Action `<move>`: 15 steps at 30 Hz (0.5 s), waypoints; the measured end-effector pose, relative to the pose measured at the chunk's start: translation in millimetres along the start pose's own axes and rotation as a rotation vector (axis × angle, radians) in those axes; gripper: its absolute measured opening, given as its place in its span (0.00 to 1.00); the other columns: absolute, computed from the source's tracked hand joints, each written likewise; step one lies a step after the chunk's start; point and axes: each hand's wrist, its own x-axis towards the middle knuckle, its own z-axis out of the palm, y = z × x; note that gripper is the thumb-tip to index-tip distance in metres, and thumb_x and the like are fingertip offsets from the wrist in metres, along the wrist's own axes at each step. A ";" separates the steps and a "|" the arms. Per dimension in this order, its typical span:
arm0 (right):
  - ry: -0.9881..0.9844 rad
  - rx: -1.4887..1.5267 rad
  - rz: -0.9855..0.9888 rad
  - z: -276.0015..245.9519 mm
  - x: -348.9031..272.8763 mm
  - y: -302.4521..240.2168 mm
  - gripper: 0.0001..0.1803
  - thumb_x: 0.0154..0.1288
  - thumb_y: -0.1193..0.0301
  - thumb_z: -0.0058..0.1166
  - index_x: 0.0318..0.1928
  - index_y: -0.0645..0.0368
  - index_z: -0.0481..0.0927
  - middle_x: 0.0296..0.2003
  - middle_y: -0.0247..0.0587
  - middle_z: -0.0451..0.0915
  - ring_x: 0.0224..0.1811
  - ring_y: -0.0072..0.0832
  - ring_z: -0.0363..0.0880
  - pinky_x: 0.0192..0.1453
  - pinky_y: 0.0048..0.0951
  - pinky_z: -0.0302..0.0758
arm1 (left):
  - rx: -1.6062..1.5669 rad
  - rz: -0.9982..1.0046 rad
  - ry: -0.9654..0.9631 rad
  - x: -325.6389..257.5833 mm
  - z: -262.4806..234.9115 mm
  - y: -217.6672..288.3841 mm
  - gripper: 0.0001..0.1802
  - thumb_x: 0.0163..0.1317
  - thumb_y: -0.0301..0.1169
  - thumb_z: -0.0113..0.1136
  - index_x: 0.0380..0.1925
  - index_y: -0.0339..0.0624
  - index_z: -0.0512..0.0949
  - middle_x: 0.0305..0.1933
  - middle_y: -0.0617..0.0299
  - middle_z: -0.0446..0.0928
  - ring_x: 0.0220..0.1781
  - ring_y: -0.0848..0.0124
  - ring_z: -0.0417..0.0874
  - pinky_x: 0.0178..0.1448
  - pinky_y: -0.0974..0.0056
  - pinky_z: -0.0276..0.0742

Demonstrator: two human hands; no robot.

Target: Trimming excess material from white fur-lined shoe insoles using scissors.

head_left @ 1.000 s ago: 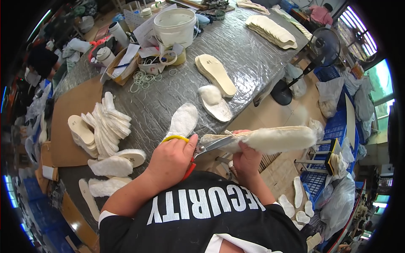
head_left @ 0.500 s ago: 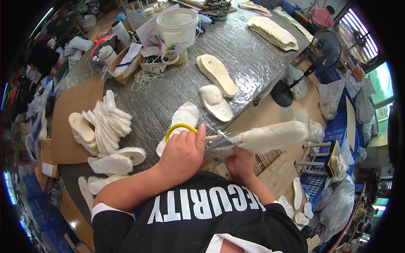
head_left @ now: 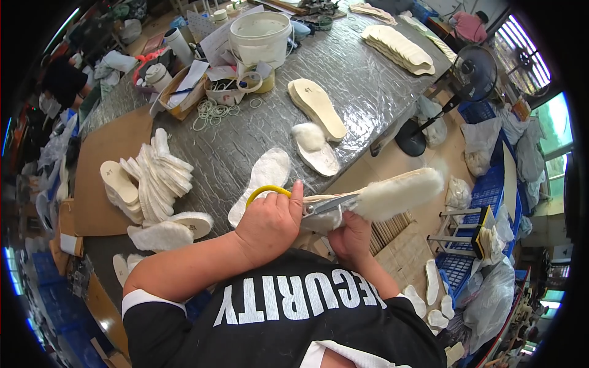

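Head view: fleecy insole (head_left: 402, 195) at 3 o'clock, its far end now tipped higher.
The right hand (head_left: 351, 234) grasps the insole's near part; the left hand (head_left: 268, 224) is wrapped around the yellow-handled scissors (head_left: 308, 210), thumb raised. A white strand (head_left: 341, 214) that stood above the blades now sits lower beside them, which suggests the cut is progressing, though whether it is severed cannot be told. The table (head_left: 233, 144) wears a glossy, wrinkled grey covering, with cardboard (head_left: 92, 202) and an insole pile (head_left: 161, 184) toward 9 o'clock, a white bucket (head_left: 261, 38) near 12, and rubber bands (head_left: 211, 116) at 10. Beyond its edge, a black fan (head_left: 475, 70) stands at 2, blue crates (head_left: 457, 264) at 4.
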 end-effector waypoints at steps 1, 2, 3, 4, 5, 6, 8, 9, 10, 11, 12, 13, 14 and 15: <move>-0.035 -0.005 -0.021 -2.2 0.1 0.9 0.25 0.54 0.82 0.51 0.54 0.54 0.67 0.48 0.38 0.74 0.53 0.36 0.71 0.62 0.43 0.65 | 0.000 -0.001 0.000 0.8 -1.6 0.0 0.30 0.51 0.28 0.49 0.54 0.19 0.64 0.30 0.51 0.72 0.30 0.63 0.75 0.35 0.63 0.74; -0.070 -0.010 -0.043 -3.2 0.2 1.1 0.24 0.55 0.82 0.51 0.54 0.54 0.67 0.48 0.37 0.74 0.53 0.35 0.72 0.61 0.43 0.66 | 0.018 0.008 0.032 2.2 -3.0 -0.4 0.30 0.51 0.28 0.49 0.54 0.19 0.63 0.31 0.51 0.72 0.32 0.62 0.74 0.37 0.62 0.73; -0.071 -0.010 -0.042 -2.4 0.2 -0.1 0.24 0.55 0.82 0.51 0.54 0.54 0.67 0.48 0.37 0.74 0.53 0.35 0.72 0.61 0.43 0.66 | 0.035 0.016 0.063 3.0 -3.6 -0.5 0.30 0.51 0.28 0.49 0.54 0.18 0.63 0.32 0.50 0.72 0.35 0.62 0.74 0.39 0.62 0.72; -0.104 -0.027 -0.036 -1.0 0.6 -1.9 0.24 0.55 0.82 0.51 0.54 0.55 0.67 0.48 0.37 0.74 0.53 0.35 0.72 0.61 0.42 0.66 | 0.034 0.017 0.064 3.6 -3.0 -0.5 0.30 0.51 0.28 0.49 0.54 0.18 0.63 0.32 0.50 0.72 0.35 0.62 0.74 0.39 0.62 0.72; -0.138 -0.044 -0.030 -0.3 0.9 -2.7 0.24 0.55 0.82 0.51 0.53 0.55 0.67 0.48 0.37 0.74 0.53 0.35 0.72 0.61 0.42 0.66 | 0.065 0.011 0.103 4.0 -2.2 -0.6 0.29 0.51 0.28 0.48 0.53 0.19 0.65 0.32 0.51 0.72 0.35 0.63 0.73 0.37 0.63 0.71; -0.138 -0.045 -0.031 -0.3 0.9 -1.9 0.24 0.55 0.82 0.51 0.53 0.55 0.67 0.48 0.37 0.74 0.53 0.35 0.72 0.61 0.42 0.66 | 0.096 0.005 0.142 4.5 -1.6 -0.6 0.27 0.52 0.27 0.48 0.52 0.20 0.66 0.31 0.52 0.73 0.35 0.65 0.72 0.35 0.65 0.69; -0.031 -0.116 -0.028 0.4 -0.1 0.6 0.23 0.55 0.82 0.51 0.53 0.55 0.67 0.48 0.37 0.74 0.53 0.34 0.72 0.61 0.42 0.66 | 0.083 -0.003 0.117 4.0 -3.8 1.8 0.29 0.51 0.27 0.48 0.53 0.18 0.64 0.32 0.51 0.72 0.35 0.63 0.72 0.37 0.64 0.70; -0.030 -0.116 -0.027 0.6 -0.2 0.9 0.23 0.55 0.82 0.51 0.53 0.55 0.67 0.48 0.37 0.74 0.53 0.34 0.72 0.61 0.42 0.66 | 0.070 -0.011 0.093 3.8 -4.4 2.9 0.31 0.50 0.27 0.49 0.54 0.16 0.63 0.33 0.50 0.71 0.35 0.61 0.72 0.40 0.62 0.71; -0.014 -0.121 -0.022 1.2 -0.1 1.4 0.23 0.55 0.82 0.52 0.53 0.56 0.68 0.48 0.37 0.74 0.53 0.34 0.72 0.62 0.42 0.65 | 0.071 -0.013 0.092 3.9 -4.0 3.2 0.31 0.50 0.27 0.49 0.54 0.16 0.63 0.33 0.50 0.71 0.35 0.61 0.72 0.40 0.62 0.71; 0.002 -0.127 -0.018 1.9 0.0 2.0 0.23 0.55 0.82 0.52 0.52 0.56 0.68 0.48 0.37 0.74 0.53 0.34 0.72 0.62 0.42 0.65 | 0.083 -0.016 0.085 3.9 -2.9 3.5 0.31 0.50 0.27 0.49 0.54 0.16 0.63 0.33 0.50 0.71 0.35 0.61 0.72 0.40 0.62 0.71; 0.001 -0.126 -0.015 3.0 -0.1 2.4 0.23 0.55 0.82 0.52 0.52 0.56 0.68 0.48 0.37 0.74 0.53 0.34 0.72 0.62 0.42 0.65 | 0.095 -0.019 0.077 3.7 -1.7 3.5 0.31 0.49 0.27 0.49 0.54 0.16 0.63 0.32 0.50 0.71 0.35 0.61 0.72 0.40 0.62 0.71; -0.007 -0.106 -0.015 4.1 -0.2 2.2 0.22 0.55 0.81 0.52 0.52 0.56 0.68 0.48 0.37 0.74 0.53 0.34 0.72 0.62 0.42 0.65 | 0.095 -0.021 0.076 3.5 -0.2 3.6 0.31 0.49 0.27 0.49 0.54 0.16 0.63 0.32 0.50 0.71 0.35 0.61 0.72 0.40 0.62 0.71; -0.016 -0.086 -0.015 4.6 -0.2 2.2 0.22 0.55 0.81 0.53 0.52 0.56 0.68 0.48 0.38 0.74 0.53 0.35 0.72 0.62 0.42 0.65 | 0.084 -0.024 0.094 3.2 1.4 3.7 0.31 0.49 0.27 0.49 0.53 0.16 0.63 0.32 0.50 0.71 0.35 0.61 0.73 0.39 0.62 0.72; -0.016 -0.086 -0.012 4.0 -0.1 2.0 0.22 0.55 0.81 0.53 0.52 0.56 0.68 0.48 0.38 0.74 0.53 0.35 0.72 0.62 0.42 0.65 | 0.073 -0.027 0.112 2.9 2.3 3.8 0.31 0.50 0.27 0.49 0.53 0.16 0.63 0.32 0.50 0.71 0.34 0.62 0.74 0.38 0.62 0.72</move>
